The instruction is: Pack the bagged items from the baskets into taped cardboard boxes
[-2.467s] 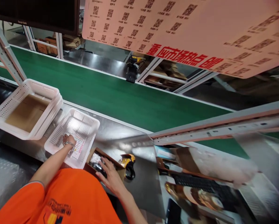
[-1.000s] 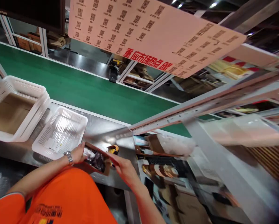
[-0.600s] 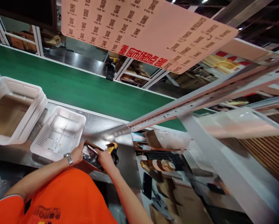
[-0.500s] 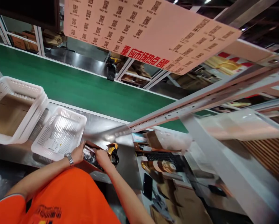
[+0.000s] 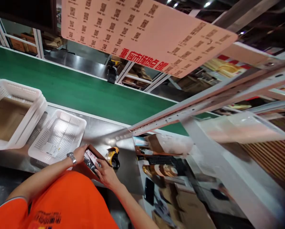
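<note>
An open cardboard box (image 5: 96, 152) sits close against my body at the front edge of the metal bench. Inside it lie a white-and-pink packet (image 5: 91, 156) and something dark and shiny in clear wrapping. My left hand (image 5: 79, 155), with a watch on the wrist, is closed on the box's left end. At the right end, my right hand (image 5: 107, 173) grips the box, its fingers bent over the opening near the contents; its fingertips are partly hidden. Just beyond that hand stands a yellow-and-black tool (image 5: 112, 157) that looks like a tape dispenser.
A white perforated basket (image 5: 81, 127) holding a paper slip stands left of the box, beside stacked white baskets (image 5: 41, 111). A green conveyor belt (image 5: 85, 92) runs behind. Right lie a bottle (image 5: 160, 170), keyboard (image 5: 174, 160) and phone (image 5: 149, 190). A slanted metal beam (image 5: 180, 111) crosses above.
My right hand has shifted back toward me and its fingers have spread, uncovering more of the white-and-pink packet. My left hand keeps its hold on the box. The view has moved slightly.
</note>
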Motion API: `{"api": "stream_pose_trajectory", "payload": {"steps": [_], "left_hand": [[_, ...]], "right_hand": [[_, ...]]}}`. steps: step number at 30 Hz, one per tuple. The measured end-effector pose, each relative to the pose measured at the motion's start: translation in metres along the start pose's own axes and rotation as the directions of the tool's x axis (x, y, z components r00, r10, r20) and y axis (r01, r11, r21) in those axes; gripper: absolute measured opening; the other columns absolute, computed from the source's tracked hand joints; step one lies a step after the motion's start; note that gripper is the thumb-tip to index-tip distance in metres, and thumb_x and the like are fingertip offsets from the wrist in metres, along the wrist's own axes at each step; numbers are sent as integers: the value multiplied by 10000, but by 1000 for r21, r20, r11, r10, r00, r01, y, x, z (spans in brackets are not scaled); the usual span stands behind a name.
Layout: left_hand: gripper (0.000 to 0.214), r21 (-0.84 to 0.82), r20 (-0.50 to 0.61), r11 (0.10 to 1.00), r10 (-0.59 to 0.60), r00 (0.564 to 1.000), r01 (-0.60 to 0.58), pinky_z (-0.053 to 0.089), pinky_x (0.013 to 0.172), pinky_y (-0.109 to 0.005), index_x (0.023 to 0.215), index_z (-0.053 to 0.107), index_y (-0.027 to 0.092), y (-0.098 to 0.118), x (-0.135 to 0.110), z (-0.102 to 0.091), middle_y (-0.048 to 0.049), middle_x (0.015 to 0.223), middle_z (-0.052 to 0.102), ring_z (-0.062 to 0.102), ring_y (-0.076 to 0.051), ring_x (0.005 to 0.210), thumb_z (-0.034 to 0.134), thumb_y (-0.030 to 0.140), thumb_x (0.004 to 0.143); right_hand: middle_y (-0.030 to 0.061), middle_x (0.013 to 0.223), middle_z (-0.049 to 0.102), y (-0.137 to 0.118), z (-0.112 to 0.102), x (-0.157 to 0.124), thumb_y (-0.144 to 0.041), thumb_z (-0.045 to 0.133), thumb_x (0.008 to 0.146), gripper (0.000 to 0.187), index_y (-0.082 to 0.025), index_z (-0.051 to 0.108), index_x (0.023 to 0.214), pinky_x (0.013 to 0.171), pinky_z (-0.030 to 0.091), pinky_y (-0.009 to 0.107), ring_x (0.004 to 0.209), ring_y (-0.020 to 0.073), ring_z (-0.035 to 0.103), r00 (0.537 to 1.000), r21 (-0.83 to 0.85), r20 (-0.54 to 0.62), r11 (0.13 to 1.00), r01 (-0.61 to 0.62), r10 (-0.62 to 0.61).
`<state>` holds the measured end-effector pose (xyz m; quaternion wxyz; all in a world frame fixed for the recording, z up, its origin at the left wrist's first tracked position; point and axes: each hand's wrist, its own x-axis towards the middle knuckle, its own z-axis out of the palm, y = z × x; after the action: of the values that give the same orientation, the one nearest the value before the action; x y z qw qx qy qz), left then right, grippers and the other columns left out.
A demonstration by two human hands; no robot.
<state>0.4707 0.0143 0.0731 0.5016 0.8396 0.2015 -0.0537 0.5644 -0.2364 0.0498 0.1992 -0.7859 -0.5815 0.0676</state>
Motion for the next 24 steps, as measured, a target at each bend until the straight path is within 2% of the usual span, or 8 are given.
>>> {"api": "stream_pose_trajectory", "payload": {"steps": [4,6,8,11,14,17,20,24], "left_hand": [[632,212,80,977,-36,996,19,452,1182,-591,1536,548,46,0,-23,8,-348,1480,626,629,-486,1381,612,262,947],[782,319,149,947,-27,988,-22,427,1236,-550,1599,475,50,-1,-34,11,-350,1604,521,501,-480,1528,686,415,940],[1046,394,220,917,-33,975,-58,394,1273,-547,1662,382,52,0,-39,11,-358,1705,386,361,-497,1617,804,553,846],[1246,496,308,864,-87,947,-82,382,1268,-608,1695,323,49,4,-38,8,-384,1738,297,326,-559,1611,901,601,738],[1183,544,354,833,-117,928,-102,429,1234,-596,1695,330,40,4,-38,4,-402,1737,274,416,-568,1560,901,508,771],[1016,533,336,841,-108,936,-95,474,1203,-564,1682,390,91,-2,-46,4,-359,1744,310,478,-530,1534,849,394,827],[899,488,289,871,-97,952,-59,471,1214,-579,1627,498,156,-6,-51,11,-304,1754,344,476,-514,1543,848,352,821],[833,500,240,866,-156,958,15,467,1211,-613,1511,613,120,-5,-44,21,-324,1718,395,442,-566,1544,906,361,770]], "right_hand": [[137,1254,758,-2,-2,7,-330,618,1031,254,-224,780,1196,895,642,423,1111,299,715,998,-12,2,998,67,-67],[128,1196,761,-2,-1,12,-339,613,1035,237,-210,791,1123,864,617,391,1060,280,704,995,-5,4,995,100,-100],[117,1142,760,-2,4,19,-350,601,1046,237,-210,792,1058,837,594,368,1015,260,693,992,33,-5,992,125,-125],[90,1013,733,-1,18,32,-341,559,1071,270,-219,762,941,801,564,354,919,229,657,984,115,-59,978,171,-165],[78,899,667,-1,33,43,-328,523,1082,324,-224,705,835,784,549,365,860,230,606,971,148,-138,965,216,-196],[90,935,661,1,44,45,-336,572,1052,224,-219,679,895,790,558,384,886,247,607,970,211,-171,956,206,-171],[104,1005,685,3,49,45,-317,603,1034,146,-213,676,961,815,568,387,925,253,628,973,271,-152,939,210,-174],[101,1051,707,4,44,49,-264,590,1033,129,-221,700,981,874,572,380,972,244,654,977,371,-82,904,212,-195]]}}
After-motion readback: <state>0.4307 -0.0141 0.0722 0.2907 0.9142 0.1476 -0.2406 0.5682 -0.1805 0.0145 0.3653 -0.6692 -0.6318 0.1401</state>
